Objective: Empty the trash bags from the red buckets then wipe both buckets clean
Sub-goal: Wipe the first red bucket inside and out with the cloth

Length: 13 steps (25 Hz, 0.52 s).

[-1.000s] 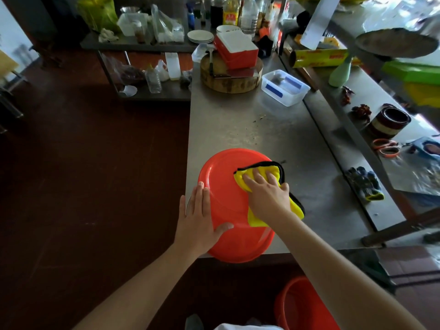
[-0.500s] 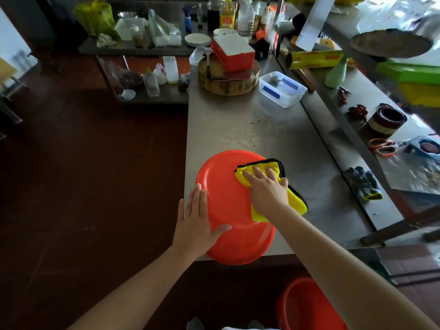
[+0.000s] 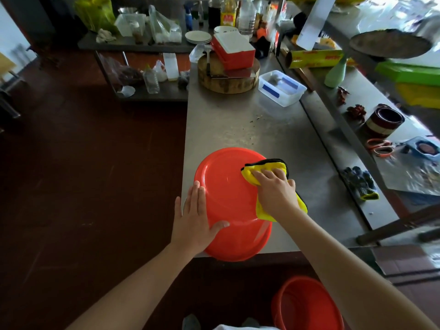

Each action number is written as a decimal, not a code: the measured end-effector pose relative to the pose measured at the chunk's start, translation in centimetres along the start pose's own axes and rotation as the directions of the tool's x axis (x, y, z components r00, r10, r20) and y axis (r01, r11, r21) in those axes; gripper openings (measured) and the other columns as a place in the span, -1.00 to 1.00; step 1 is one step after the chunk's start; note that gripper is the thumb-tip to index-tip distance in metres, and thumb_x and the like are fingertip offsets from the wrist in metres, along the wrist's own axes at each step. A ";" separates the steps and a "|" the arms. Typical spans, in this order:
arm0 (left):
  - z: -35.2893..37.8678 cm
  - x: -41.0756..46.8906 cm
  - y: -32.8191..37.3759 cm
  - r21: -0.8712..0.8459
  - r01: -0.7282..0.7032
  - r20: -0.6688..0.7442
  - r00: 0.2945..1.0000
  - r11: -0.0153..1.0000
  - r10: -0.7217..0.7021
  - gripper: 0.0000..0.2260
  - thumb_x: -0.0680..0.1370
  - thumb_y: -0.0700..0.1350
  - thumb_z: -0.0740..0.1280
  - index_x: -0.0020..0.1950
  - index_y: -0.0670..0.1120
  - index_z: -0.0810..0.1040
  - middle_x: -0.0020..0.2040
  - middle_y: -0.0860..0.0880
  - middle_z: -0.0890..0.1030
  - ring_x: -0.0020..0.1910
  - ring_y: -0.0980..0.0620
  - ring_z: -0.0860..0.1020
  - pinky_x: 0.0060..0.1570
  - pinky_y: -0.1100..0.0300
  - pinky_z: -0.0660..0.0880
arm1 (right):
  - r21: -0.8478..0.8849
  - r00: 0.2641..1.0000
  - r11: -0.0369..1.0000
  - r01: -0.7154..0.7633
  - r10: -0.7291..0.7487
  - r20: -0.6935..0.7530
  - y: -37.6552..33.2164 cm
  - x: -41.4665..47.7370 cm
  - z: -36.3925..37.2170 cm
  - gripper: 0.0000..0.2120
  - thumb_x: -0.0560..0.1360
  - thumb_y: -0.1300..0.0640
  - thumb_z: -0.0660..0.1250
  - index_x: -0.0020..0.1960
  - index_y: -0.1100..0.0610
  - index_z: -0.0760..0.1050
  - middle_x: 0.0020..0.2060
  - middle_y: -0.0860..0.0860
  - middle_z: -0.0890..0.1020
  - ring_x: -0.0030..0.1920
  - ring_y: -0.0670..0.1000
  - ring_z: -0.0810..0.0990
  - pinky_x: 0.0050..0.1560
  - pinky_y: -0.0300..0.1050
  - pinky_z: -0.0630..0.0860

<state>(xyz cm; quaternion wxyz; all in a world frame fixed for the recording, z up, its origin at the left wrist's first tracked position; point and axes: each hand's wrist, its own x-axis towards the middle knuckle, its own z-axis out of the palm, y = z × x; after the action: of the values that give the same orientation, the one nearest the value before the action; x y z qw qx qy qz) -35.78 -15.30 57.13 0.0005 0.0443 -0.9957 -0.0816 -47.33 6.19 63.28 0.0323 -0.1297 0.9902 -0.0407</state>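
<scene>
Right hand (image 3: 276, 194) has swung toward ten o'clock, pressing the yellow cloth (image 3: 266, 166) flat; left hand (image 3: 192, 217), fingers straight, steadies the light, slick upturned bucket (image 3: 223, 182).

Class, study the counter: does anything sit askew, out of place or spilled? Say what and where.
The upturned bucket juts over the near corner of the counter, steadied by the left hand, so it could tip. Farther back, a red box sits tilted on the chopping block, and a few crumbs lie scattered mid-counter.
</scene>
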 end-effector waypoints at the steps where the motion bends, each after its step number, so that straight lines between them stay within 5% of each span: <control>1: 0.0 0.0 0.0 0.001 0.001 -0.003 1.000 1.000 -0.001 0.06 0.42 0.62 -0.15 0.61 -0.14 -0.29 0.62 -0.10 -0.29 0.61 -0.05 -0.22 0.54 -0.25 -0.03 | 0.004 1.000 1.000 -0.005 0.005 -0.002 0.1 -1.0 0.2 -0.48 0.58 0.17 0.16 0.50 -0.17 0.29 0.39 -0.11 0.45 0.45 0.12 0.23 0.22 0.17 0.33; 13: 0.6 -0.1 -0.4 -0.088 -0.006 -0.076 0.997 0.996 -0.001 0.09 0.41 0.62 -0.03 0.64 -0.16 -0.11 0.65 -0.10 -0.12 0.62 -0.03 -0.07 0.54 -0.15 0.05 | -0.018 0.991 0.991 0.136 -0.136 -0.011 -5.6 -8.8 1.4 -0.46 0.56 0.17 0.27 0.51 -0.08 0.33 0.38 -0.08 0.48 0.51 0.20 0.21 0.25 0.16 0.33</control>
<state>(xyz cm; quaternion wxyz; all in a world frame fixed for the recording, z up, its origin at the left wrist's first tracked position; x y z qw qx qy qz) -35.61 -15.56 56.49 0.0406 0.0460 -0.9904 -0.1236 -37.29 2.95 62.83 0.0222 -0.1970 0.9795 -0.0353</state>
